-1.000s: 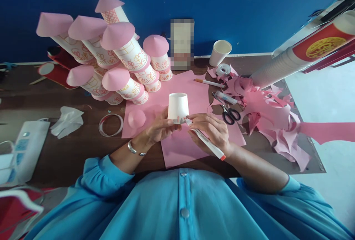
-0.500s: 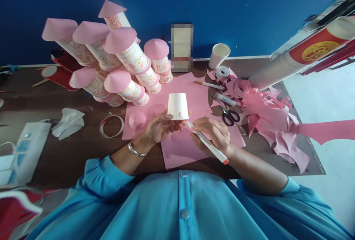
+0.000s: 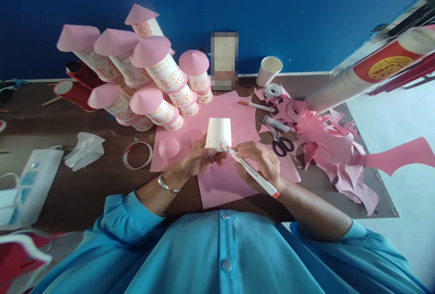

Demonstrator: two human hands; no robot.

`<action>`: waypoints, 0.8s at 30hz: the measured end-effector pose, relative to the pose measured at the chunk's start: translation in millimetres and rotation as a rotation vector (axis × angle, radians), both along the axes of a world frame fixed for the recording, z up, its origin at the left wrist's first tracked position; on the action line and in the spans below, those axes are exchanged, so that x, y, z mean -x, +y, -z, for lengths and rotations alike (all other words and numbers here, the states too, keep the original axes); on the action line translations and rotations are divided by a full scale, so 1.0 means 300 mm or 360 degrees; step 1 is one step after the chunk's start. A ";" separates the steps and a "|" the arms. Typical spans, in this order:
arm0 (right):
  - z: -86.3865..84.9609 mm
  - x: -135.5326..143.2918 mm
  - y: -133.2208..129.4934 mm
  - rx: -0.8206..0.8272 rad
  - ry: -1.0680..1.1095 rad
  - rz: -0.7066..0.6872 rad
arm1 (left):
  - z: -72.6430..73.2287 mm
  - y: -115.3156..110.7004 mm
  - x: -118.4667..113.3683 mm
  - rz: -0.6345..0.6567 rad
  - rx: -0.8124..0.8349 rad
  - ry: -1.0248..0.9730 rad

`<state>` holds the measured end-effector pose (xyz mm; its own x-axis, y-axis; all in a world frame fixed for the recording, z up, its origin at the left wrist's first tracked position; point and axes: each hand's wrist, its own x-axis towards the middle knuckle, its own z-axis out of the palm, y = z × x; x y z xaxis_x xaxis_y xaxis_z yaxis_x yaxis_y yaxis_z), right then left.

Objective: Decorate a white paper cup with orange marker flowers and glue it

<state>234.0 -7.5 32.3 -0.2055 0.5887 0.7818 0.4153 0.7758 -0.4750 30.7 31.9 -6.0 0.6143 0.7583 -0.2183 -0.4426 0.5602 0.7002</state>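
Observation:
My left hand (image 3: pixel 199 158) grips a white paper cup (image 3: pixel 219 133) upside down, its rim toward me. Small orange-red curved marks show on the cup's side near the rim. Between the fingers of my right hand (image 3: pixel 260 162) is a white marker (image 3: pixel 256 178) with an orange-red end, its tip at the cup near the rim. Below the hands lie sheets of pink paper (image 3: pixel 227 190). Behind to the left stand several towers of decorated paper cups (image 3: pixel 165 74) topped with pink paper cones, and a small pink cone (image 3: pixel 169 148) lies on the paper.
Right of my hands are black scissors (image 3: pixel 282 145), a glue stick (image 3: pixel 276 124), another marker (image 3: pixel 255 106) and pink scraps (image 3: pixel 326 144). A stack of cups (image 3: pixel 335 85) leans farther right. At the back stand a phone (image 3: pixel 224 60) and a single cup (image 3: pixel 269 71). Tape (image 3: pixel 137 155) lies left.
The cup has turned slightly in my left hand, its orange-red marks shifting. The marker's tip has moved a little along near the rim. The whole view has shifted slightly.

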 end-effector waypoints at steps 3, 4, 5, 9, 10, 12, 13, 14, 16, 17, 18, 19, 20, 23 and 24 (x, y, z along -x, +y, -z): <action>0.013 -0.006 -0.001 0.0145 0.0136 0.0048 | -0.010 0.009 -0.004 -0.0094 0.0057 -0.0100; 0.019 -0.010 0.000 0.0214 0.0168 0.0074 | -0.014 0.013 -0.005 -0.0123 0.0084 -0.0126; 0.026 -0.015 0.002 0.0284 0.0196 0.0092 | -0.018 0.016 -0.006 -0.0140 0.0111 -0.0154; 0.071 -0.039 0.033 0.0396 0.0291 0.0079 | -0.036 0.028 -0.004 -0.0092 0.0161 -0.0255; 0.086 -0.045 0.047 0.0379 0.0302 0.0116 | -0.040 0.030 -0.004 -0.0080 0.0157 -0.0269; 0.117 -0.054 0.077 0.0386 0.0182 0.0224 | -0.045 0.032 -0.004 -0.0070 0.0140 -0.0285; 0.132 -0.058 0.091 0.0390 0.0090 0.0276 | -0.045 0.033 -0.004 -0.0072 0.0129 -0.0289; 0.146 -0.060 0.104 0.0381 0.0054 0.0295 | -0.043 0.033 -0.004 -0.0070 0.0120 -0.0292; 0.170 -0.061 0.122 0.0385 -0.0010 0.0295 | -0.037 0.035 -0.004 -0.0091 0.0094 -0.0297; 0.181 -0.060 0.127 0.0403 -0.0046 0.0285 | -0.033 0.036 -0.004 -0.0101 0.0078 -0.0296; 0.191 -0.059 0.131 0.0417 -0.0075 0.0267 | -0.028 0.037 -0.004 -0.0116 0.0063 -0.0294; 0.199 -0.057 0.132 0.0434 -0.0093 0.0256 | -0.023 0.039 -0.004 -0.0128 0.0056 -0.0288; 0.204 -0.055 0.133 0.0452 -0.0098 0.0252 | -0.019 0.041 -0.005 -0.0150 0.0055 -0.0278; 0.202 -0.049 0.136 0.0523 -0.0045 0.0241 | -0.006 0.045 -0.006 -0.0211 0.0043 -0.0228; 0.194 -0.047 0.138 0.0549 -0.0005 0.0241 | -0.002 0.045 -0.006 -0.0229 0.0028 -0.0224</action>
<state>248.0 33.8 -25.7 -0.0980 0.8413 0.5316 0.5149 0.4999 -0.6964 32.6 45.5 -5.3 0.5252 0.8373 -0.1518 -0.6118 0.4955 0.6166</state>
